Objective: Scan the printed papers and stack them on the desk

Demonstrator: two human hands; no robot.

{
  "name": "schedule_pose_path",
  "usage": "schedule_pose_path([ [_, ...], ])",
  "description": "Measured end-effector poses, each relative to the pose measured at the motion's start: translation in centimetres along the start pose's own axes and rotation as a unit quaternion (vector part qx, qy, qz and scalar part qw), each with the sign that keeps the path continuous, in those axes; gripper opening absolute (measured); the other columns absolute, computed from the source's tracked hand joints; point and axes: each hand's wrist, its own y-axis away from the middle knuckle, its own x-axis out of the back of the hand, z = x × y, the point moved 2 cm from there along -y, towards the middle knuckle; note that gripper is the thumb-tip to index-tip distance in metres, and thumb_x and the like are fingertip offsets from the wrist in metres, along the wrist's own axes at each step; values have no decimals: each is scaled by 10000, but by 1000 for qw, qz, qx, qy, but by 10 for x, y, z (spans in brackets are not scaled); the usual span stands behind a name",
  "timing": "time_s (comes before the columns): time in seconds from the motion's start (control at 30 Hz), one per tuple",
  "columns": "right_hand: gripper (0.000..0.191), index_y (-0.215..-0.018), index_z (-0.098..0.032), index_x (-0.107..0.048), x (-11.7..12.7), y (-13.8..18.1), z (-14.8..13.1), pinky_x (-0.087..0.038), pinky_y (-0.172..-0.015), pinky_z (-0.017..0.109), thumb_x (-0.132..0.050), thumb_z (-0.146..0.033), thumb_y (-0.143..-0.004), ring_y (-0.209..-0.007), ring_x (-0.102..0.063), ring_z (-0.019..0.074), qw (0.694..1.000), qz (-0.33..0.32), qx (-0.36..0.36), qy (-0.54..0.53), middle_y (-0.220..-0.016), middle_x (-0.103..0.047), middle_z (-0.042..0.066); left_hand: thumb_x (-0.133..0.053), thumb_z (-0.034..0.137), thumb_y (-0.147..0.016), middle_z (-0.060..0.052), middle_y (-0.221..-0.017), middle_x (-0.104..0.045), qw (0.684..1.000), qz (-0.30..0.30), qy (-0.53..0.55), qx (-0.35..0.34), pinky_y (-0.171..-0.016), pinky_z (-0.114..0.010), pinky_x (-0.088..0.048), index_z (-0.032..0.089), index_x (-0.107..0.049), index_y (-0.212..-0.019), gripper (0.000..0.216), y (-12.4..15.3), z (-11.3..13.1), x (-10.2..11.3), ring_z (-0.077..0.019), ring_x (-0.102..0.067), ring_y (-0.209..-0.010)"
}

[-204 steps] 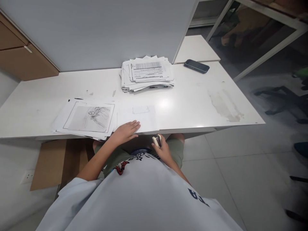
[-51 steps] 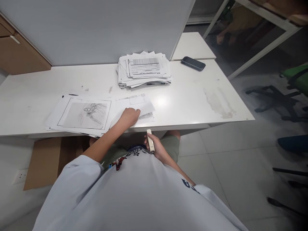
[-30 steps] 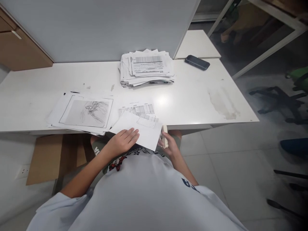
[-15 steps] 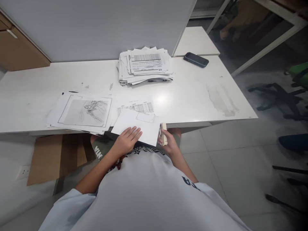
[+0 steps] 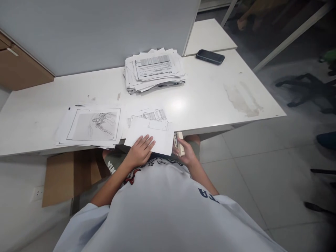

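My left hand (image 5: 139, 150) lies with fingers stretched out on a small set of white sheets (image 5: 151, 137) that hangs over the front edge of the white desk (image 5: 210, 101). My right hand (image 5: 186, 154) is closed round a cream stapler (image 5: 179, 144), whose mouth sits at the right corner of those sheets. Under them on the desk lies a printed sheet with a table (image 5: 149, 114).
A spread of papers topped by a sketch (image 5: 93, 126) lies at the left. A tall paper stack (image 5: 153, 69) stands at the back, a dark phone (image 5: 210, 56) to its right. A cardboard box (image 5: 65, 173) sits under the desk. Office chair legs (image 5: 307, 87) stand at the right.
My left hand has pulled the white sheets off the desk toward my lap, uncovering the printed table sheet. My right hand has brought the stapler up to the sheets' right corner.
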Motion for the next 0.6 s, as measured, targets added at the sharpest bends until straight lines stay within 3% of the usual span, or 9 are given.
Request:
schedule_pose_path([
  [0.17, 247, -796, -204, -602, -1, 1, -1, -250, -357, 224, -743, -388, -709, -389, -296, 53, 1000, 3, -2, 2, -669, -554, -39, -483, 326, -935, -151, -1504, -420, 999, -24, -32, 1, -1168, -527, -260, 100, -440, -1426, 542, -3, 0, -4, -331, -288, -1444],
  [0.5, 291, -816, -212, -584, 0, 7, 4, -260, -364, 220, -748, -427, -709, -395, -303, 48, 999, 7, 5, 43, -691, -556, -42, -511, 94, -784, -161, -1545, -349, 996, -52, -70, 7, -1186, -505, -209, 85, -385, -1459, 687, -17, -5, -11, -324, -202, -1475],
  [0.6, 317, -756, -214, -563, 0, 13, 4, -266, -368, 230, -763, -451, -689, -392, -302, 63, 997, 12, -2, 76, -581, -492, -56, -493, 103, -801, -164, -1532, -371, 996, -55, -72, 16, -1179, -500, -224, 76, -403, -1445, 650, -23, 2, -10, -325, -227, -1467],
])
